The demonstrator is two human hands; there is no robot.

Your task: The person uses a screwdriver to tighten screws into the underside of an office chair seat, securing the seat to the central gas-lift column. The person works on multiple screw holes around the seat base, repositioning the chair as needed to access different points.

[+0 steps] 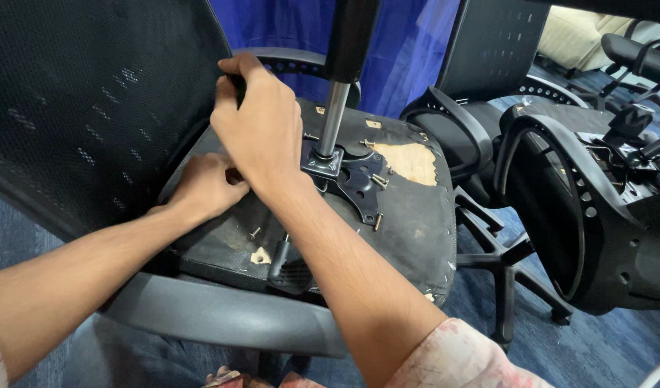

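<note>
Right hand (262, 129) curled over something at junction of seat underside (409, 223) and mesh backrest (93, 100), fingers bent tight, can't tell what's inside grip tbh. Left hand (204, 185) tucked just under it, fingers pressed into same gap, grasp hidden too. Upturned office chair lies across lap, black mounting plate (348, 176) bolted at centre, gas cylinder (335, 108) sticking up from it. Loose bolts (379, 179) on plate. Grey armrest (222, 316) nearest camera. Second chair (581, 215) to right on blue carpet.

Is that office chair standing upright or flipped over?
Flipped over: the seat underside faces up, with its gas cylinder and metal plate pointing toward the camera.
</note>
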